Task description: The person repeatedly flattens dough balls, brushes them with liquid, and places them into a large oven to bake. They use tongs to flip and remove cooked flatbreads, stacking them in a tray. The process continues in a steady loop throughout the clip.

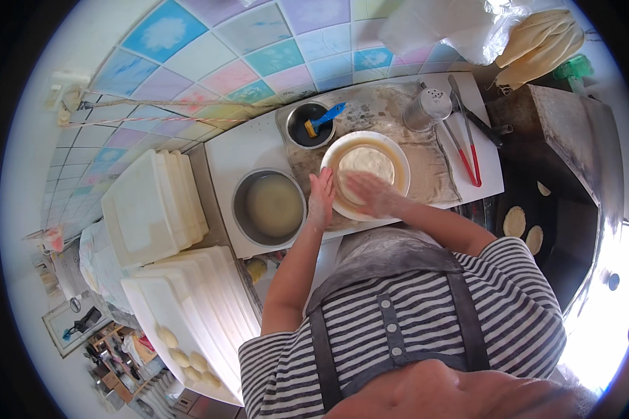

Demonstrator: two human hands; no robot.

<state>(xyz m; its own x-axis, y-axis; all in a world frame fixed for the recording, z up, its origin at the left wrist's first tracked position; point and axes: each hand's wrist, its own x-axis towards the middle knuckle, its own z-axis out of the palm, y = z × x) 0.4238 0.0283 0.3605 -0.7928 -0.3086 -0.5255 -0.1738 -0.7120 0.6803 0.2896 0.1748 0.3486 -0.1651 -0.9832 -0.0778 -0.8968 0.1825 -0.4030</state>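
Note:
In front of me a white bowl point(405, 179) holds a tan layer, too fine to name, with a round, flat piece of dough point(369, 161) on it. My right hand point(372, 194) lies flat over the dough's lower left part, blurred, with fingers stretched out. My left hand point(322, 198) stands edge-on at the bowl's left rim, fingers straight, palm towards the bowl, gripping nothing that I can see. Left of it is a metal pot point(234, 209) of cloudy, pale liquid. Behind, a blue-handled brush point(326, 117) leans in a small metal bowl point(292, 133) of dark liquid.
A metal shaker point(427, 110) and red-handled tongs point(469, 165) lie right on the stained cloth point(435, 178) and white tabletop point(495, 178). Flatbreads point(514, 222) sit in a dark oven point(566, 230) at right. Stacked white trays point(188, 293), several dough balls point(180, 357) on one, stand left.

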